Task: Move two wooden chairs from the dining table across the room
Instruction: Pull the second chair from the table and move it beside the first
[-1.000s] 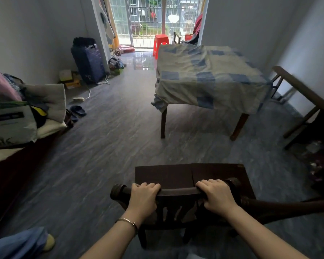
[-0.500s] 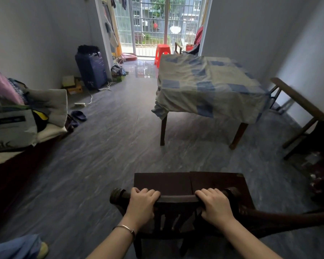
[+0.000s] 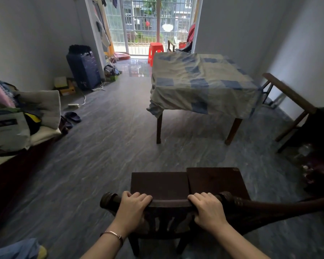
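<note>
A person's left hand [image 3: 134, 208] and right hand [image 3: 207, 210] each keep a closed grip on the top rail of a dark wooden chair [image 3: 176, 186], well apart from the cloth-covered desk [image 3: 200, 83]. Rigid and likely heavy, it suits this two-handed hold.

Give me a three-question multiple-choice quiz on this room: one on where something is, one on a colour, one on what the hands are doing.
1. Where is the stool?
A. by the balcony door
B. under the table
C. on the sofa

2. What colour is it?
A. blue
B. red
C. white

3. What are the hands doing?
A. hanging free
B. lifting the tablecloth
C. gripping the chair's top rail

Answers:
1 A, it stands beyond the table.
2 B, bright red plastic.
3 C, left hand and right hand wrap the chair back.
</note>
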`<state>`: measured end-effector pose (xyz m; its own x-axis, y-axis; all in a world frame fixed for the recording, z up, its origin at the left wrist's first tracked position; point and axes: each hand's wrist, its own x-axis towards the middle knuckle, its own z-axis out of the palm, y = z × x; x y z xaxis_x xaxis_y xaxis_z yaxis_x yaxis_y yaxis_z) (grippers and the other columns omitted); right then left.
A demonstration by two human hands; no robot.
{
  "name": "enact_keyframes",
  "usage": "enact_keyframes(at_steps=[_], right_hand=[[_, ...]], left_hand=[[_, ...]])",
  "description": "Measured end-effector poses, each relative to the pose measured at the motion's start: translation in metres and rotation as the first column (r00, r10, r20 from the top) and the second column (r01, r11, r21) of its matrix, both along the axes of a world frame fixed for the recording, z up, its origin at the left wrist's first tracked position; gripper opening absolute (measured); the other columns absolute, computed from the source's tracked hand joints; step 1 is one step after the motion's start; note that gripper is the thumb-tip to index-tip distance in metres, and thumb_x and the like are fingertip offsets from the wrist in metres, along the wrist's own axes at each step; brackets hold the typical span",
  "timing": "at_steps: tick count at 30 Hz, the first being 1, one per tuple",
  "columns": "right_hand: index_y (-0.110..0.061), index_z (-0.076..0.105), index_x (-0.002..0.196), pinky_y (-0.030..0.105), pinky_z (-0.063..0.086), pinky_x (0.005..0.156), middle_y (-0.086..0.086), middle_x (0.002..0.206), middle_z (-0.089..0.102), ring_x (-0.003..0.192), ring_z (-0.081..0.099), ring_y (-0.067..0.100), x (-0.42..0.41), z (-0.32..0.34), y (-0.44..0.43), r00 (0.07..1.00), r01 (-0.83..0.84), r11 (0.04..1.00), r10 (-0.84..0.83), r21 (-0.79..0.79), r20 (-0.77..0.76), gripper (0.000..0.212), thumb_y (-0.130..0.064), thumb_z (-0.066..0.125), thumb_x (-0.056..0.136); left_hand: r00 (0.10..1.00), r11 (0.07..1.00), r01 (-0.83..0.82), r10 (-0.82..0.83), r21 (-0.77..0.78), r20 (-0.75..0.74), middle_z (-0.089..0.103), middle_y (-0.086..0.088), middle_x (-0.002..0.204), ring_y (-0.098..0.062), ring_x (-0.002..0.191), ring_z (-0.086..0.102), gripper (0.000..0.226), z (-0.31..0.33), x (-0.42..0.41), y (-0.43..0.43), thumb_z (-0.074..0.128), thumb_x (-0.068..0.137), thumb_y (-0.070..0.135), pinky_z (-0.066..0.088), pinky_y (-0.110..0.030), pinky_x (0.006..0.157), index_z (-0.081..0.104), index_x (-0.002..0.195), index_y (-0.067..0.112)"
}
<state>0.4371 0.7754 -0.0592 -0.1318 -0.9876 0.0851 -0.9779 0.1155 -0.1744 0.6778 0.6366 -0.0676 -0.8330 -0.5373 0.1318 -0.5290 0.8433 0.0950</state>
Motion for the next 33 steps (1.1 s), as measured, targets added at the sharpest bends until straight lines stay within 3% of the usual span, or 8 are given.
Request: enact_keyframes(at_steps=[9,14,19,22,27,33], right_hand=[[-0.022,0.065,0.095,0.031,0.050,0.066,-0.007,0.082,0.066,0.070,0.059,0.017,0.022,-0.020,0.032,1.000,0.001,0.999,-0.001,-0.036,0.022,0.050,-0.018,0.071,0.046],[-0.020,0.066,0.096,0.032,0.049,0.066,-0.007,0.084,0.066,0.071,0.059,0.018,0.023,-0.020,0.028,0.999,0.029,0.998,-0.030,-0.060,-0.015,0.052,-0.016,0.072,0.044],[-0.019,0.066,0.098,0.031,0.049,0.068,-0.008,0.086,0.067,0.073,0.059,0.017,0.019,-0.018,0.018,0.997,0.038,0.998,-0.042,-0.052,-0.062,0.058,-0.018,0.073,0.041],[-0.020,0.065,0.097,0.032,0.049,0.067,-0.008,0.084,0.066,0.072,0.059,0.017,0.021,-0.019,0.013,0.994,0.055,0.998,-0.056,-0.018,-0.090,0.059,-0.020,0.075,0.039],[-0.021,0.063,0.099,0.034,0.051,0.069,-0.006,0.085,0.065,0.074,0.060,0.019,0.015,-0.018,0.000,0.986,0.072,0.997,-0.072,-0.003,-0.148,0.058,-0.019,0.076,0.042],[-0.022,0.062,0.099,0.033,0.051,0.068,-0.006,0.086,0.065,0.075,0.060,0.019,0.012,-0.015,-0.001,0.986,0.075,0.997,-0.070,0.029,-0.153,0.056,-0.016,0.074,0.044]], left_hand=[[1.000,0.998,0.029,-0.029,0.055,-0.007,0.065,0.014,0.083,-0.014,0.065,0.058,0.056,-0.018,0.022,0.025,0.073,0.043,0.027,0.035,-0.033,0.062,0.057,0.097,0.028],[0.999,0.999,0.000,0.002,0.055,-0.038,0.066,0.014,0.079,-0.014,0.063,0.058,0.057,-0.011,0.019,0.022,0.070,0.041,0.023,0.041,-0.035,0.060,0.055,0.096,0.028],[0.998,0.998,0.017,-0.013,0.063,-0.059,0.065,0.014,0.078,-0.014,0.063,0.058,0.041,-0.010,0.014,0.014,0.053,0.055,0.027,0.028,-0.033,0.066,0.058,0.095,0.027],[0.999,0.997,0.029,-0.026,0.075,-0.046,0.066,0.014,0.077,-0.013,0.063,0.059,0.048,-0.016,0.014,0.010,0.060,0.047,0.025,0.025,-0.032,0.065,0.057,0.095,0.027],[0.999,0.997,0.002,0.000,0.080,-0.032,0.067,0.013,0.078,-0.015,0.063,0.060,0.052,-0.017,0.005,-0.001,0.067,0.042,0.020,0.041,-0.036,0.057,0.058,0.094,0.027],[0.999,0.995,0.023,-0.021,0.095,-0.028,0.066,0.013,0.075,-0.015,0.061,0.058,0.050,-0.019,0.001,-0.004,0.071,0.043,0.019,0.040,-0.034,0.055,0.060,0.090,0.028]])
